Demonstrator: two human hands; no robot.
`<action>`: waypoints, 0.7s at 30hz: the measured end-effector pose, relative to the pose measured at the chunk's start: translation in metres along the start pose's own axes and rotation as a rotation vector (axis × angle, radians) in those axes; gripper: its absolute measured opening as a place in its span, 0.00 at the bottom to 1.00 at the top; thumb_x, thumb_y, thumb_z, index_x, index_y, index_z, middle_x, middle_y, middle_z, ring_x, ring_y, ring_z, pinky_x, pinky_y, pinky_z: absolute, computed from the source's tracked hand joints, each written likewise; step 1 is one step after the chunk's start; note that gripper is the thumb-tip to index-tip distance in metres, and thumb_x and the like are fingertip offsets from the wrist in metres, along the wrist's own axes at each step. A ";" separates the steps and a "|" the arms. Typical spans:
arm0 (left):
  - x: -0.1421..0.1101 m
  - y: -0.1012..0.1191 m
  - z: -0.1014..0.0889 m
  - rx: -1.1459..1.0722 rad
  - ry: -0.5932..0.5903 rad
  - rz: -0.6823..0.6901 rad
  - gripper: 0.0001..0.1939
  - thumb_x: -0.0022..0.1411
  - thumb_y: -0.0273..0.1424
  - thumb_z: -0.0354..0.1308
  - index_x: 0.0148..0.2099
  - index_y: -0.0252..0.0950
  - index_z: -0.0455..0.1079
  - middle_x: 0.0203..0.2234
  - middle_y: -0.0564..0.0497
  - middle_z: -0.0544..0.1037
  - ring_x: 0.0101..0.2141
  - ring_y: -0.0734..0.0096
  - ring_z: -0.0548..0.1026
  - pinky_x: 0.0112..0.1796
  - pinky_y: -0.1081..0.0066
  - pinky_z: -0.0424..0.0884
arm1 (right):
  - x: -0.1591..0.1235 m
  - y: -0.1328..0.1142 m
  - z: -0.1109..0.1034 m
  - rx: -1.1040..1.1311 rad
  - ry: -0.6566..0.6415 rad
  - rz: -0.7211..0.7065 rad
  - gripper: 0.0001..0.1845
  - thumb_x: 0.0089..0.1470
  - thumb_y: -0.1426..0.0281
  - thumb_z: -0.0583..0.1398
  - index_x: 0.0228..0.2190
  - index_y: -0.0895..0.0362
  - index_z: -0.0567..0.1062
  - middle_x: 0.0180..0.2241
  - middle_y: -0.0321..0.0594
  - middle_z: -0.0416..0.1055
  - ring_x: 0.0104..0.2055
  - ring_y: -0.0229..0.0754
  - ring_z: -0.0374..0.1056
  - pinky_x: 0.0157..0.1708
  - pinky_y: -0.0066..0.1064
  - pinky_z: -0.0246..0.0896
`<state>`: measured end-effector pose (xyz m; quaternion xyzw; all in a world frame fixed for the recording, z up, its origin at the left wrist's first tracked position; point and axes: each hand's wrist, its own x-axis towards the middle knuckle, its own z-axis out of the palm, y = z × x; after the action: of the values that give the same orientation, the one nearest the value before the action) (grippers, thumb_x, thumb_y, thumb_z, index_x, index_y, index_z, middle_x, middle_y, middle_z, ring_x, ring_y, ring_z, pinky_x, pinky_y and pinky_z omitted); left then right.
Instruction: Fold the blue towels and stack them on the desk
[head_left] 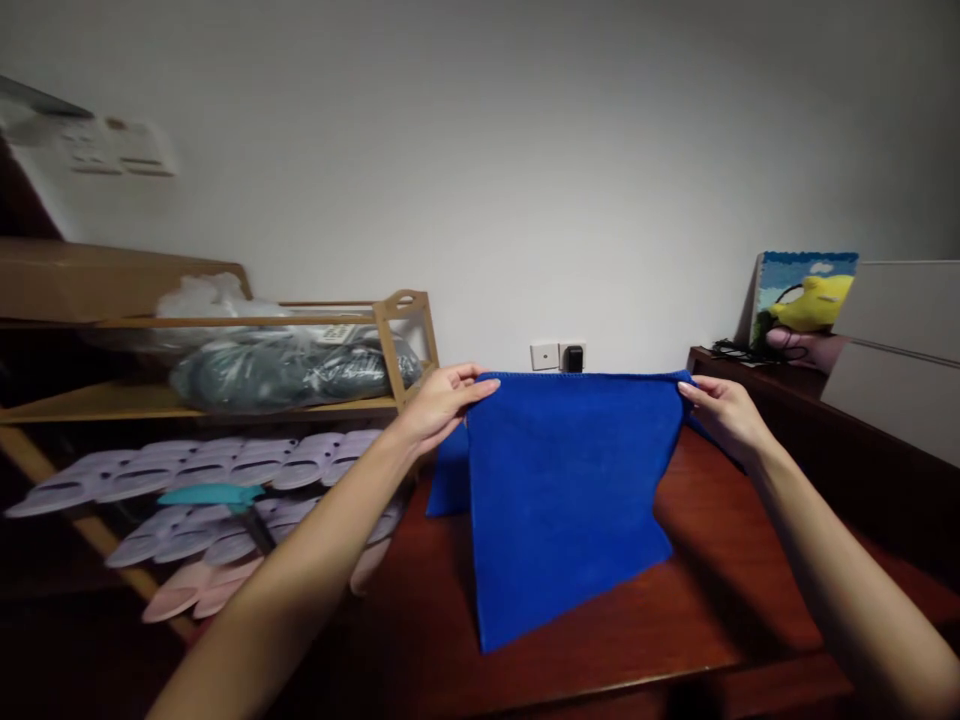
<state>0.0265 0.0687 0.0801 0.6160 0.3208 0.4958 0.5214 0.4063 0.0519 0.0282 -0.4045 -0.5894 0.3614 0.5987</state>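
A blue cloth towel (566, 490) hangs stretched between my two hands above a reddish-brown wooden table (600, 660). My left hand (442, 405) pinches its upper left corner between thumb and fingers. At the upper right corner, my right hand (724, 410) grips the cloth the same way. The top edge is pulled nearly straight, and the lower edge slants down toward the left. Behind the towel, more blue fabric (448, 475) shows on the table at the left; whether it is a separate cloth I cannot tell.
A wooden rack (386, 345) on the left holds a plastic-wrapped bundle (292, 365), a cardboard box (112, 280) and rows of pale slippers (300, 460). Wall sockets (545, 356) sit behind the table. On the right are a picture board (802, 285), a yellow plush toy (821, 303) and white drawers (900, 340).
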 end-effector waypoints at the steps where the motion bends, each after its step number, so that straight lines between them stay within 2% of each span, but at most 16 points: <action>1: -0.004 0.008 -0.006 0.000 0.011 0.006 0.18 0.43 0.33 0.71 0.35 0.32 0.70 0.25 0.53 0.75 0.24 0.78 0.73 0.28 0.77 0.69 | 0.006 -0.003 0.009 0.029 -0.020 -0.006 0.18 0.43 0.58 0.66 0.34 0.58 0.78 0.28 0.38 0.75 0.28 0.37 0.68 0.32 0.28 0.62; 5: -0.008 0.025 -0.033 0.006 0.080 0.038 0.17 0.42 0.32 0.71 0.34 0.32 0.70 0.25 0.53 0.76 0.25 0.77 0.73 0.29 0.76 0.70 | 0.036 -0.001 0.044 0.117 -0.106 0.000 0.17 0.43 0.59 0.67 0.32 0.59 0.77 0.26 0.36 0.74 0.27 0.35 0.67 0.32 0.27 0.61; 8: 0.006 0.015 -0.056 0.018 0.176 0.080 0.18 0.41 0.33 0.71 0.33 0.32 0.70 0.24 0.54 0.75 0.24 0.78 0.72 0.29 0.77 0.69 | 0.064 0.015 0.068 0.148 -0.137 0.037 0.18 0.40 0.58 0.68 0.30 0.58 0.77 0.25 0.35 0.73 0.26 0.34 0.66 0.31 0.27 0.60; 11: 0.030 -0.012 -0.080 0.120 0.313 0.139 0.17 0.42 0.36 0.69 0.34 0.33 0.70 0.24 0.54 0.74 0.25 0.76 0.71 0.29 0.75 0.67 | 0.093 0.042 0.090 0.158 -0.130 0.088 0.20 0.37 0.57 0.69 0.30 0.58 0.77 0.26 0.35 0.73 0.26 0.34 0.65 0.31 0.27 0.59; 15: 0.061 -0.060 -0.105 0.391 0.510 0.234 0.10 0.49 0.34 0.61 0.32 0.34 0.71 0.27 0.51 0.75 0.31 0.69 0.72 0.35 0.70 0.67 | 0.123 0.085 0.114 0.150 -0.118 0.142 0.22 0.35 0.56 0.69 0.31 0.57 0.76 0.25 0.35 0.73 0.25 0.35 0.66 0.28 0.28 0.58; 21: 0.102 -0.115 -0.129 0.533 0.652 0.300 0.03 0.53 0.29 0.56 0.32 0.35 0.69 0.28 0.51 0.74 0.36 0.64 0.72 0.41 0.67 0.65 | 0.163 0.138 0.137 0.123 -0.050 0.172 0.23 0.32 0.54 0.69 0.29 0.57 0.75 0.23 0.34 0.72 0.23 0.35 0.64 0.26 0.27 0.57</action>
<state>-0.0506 0.2324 -0.0067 0.5800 0.4921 0.6343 0.1385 0.2826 0.2647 -0.0328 -0.4068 -0.5443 0.4568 0.5741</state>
